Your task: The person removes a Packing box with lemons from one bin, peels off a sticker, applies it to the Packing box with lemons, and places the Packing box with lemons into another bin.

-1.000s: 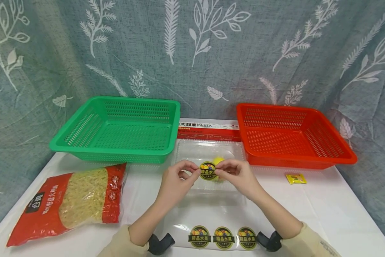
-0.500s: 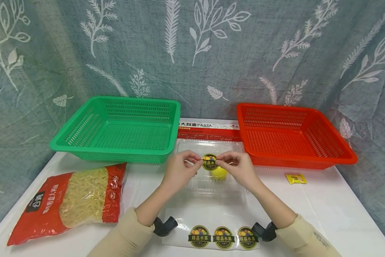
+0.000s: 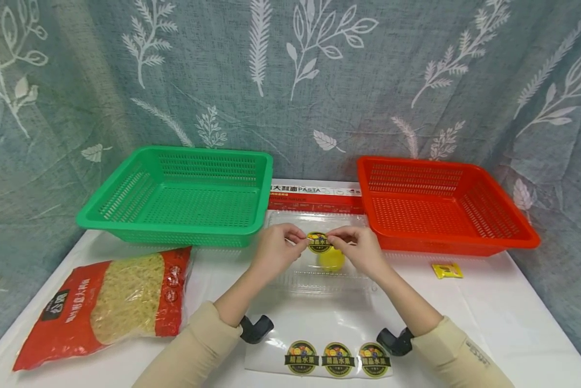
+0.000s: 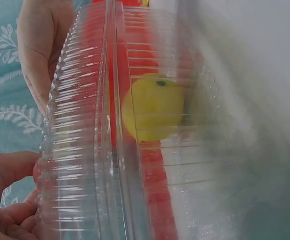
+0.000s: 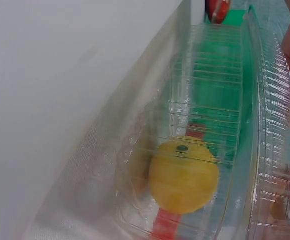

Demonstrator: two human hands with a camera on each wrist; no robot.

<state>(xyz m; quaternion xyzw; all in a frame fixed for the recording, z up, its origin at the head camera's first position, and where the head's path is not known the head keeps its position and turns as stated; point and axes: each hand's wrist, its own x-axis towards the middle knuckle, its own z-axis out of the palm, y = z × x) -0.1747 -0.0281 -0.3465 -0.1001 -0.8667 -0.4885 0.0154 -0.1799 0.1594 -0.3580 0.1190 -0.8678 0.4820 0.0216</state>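
A round fruit-label sticker [image 3: 318, 242], black with a coloured fruit picture, is pinched at its left edge by my left hand [image 3: 279, 250] and at its right edge by my right hand [image 3: 360, 249]. Both hands are over a clear plastic clamshell box [image 3: 295, 281], which appears closed. Inside it lies a round yellow fruit [image 3: 331, 260] with a small dark stem spot. The left wrist view shows the fruit [image 4: 154, 107] through the ribbed clear wall, with the left fingers [image 4: 15, 167] beyond. In the right wrist view the box's wall [image 5: 214, 75] partly covers the hand.
A backing sheet [image 3: 271, 362] with several stickers [image 3: 338, 359] lies in front. A green basket [image 3: 174, 235] stands back left, a red basket [image 3: 455, 242] back right, a pasta box [image 3: 315, 202] between. A red pasta bag [image 3: 125, 302] lies left, a small yellow packet [image 3: 447, 270] right.
Both hands have moved away from the body with the sticker, higher over the box, and slightly right. The yellow fruit below now shows more fully.
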